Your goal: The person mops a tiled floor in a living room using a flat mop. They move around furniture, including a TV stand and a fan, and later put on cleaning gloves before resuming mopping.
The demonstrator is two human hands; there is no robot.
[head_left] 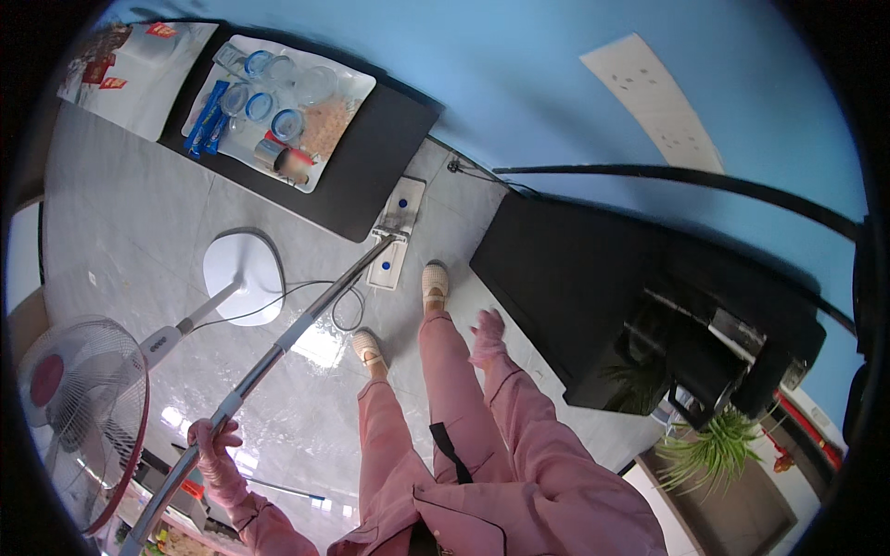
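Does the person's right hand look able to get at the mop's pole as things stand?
Probably yes: the right hand appears empty, and nothing seems to block a reach across to the pole, which the left hand grips lower in the picture.

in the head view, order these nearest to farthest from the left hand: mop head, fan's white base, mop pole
1. Mop pole: gripped in the left hand.
2. Fan's white base: on the floor ahead.
3. Mop head: farther ahead, toward the right.

It's bright in here, with white shine on the floor [318, 346], and straight lines bend near the dark edges.
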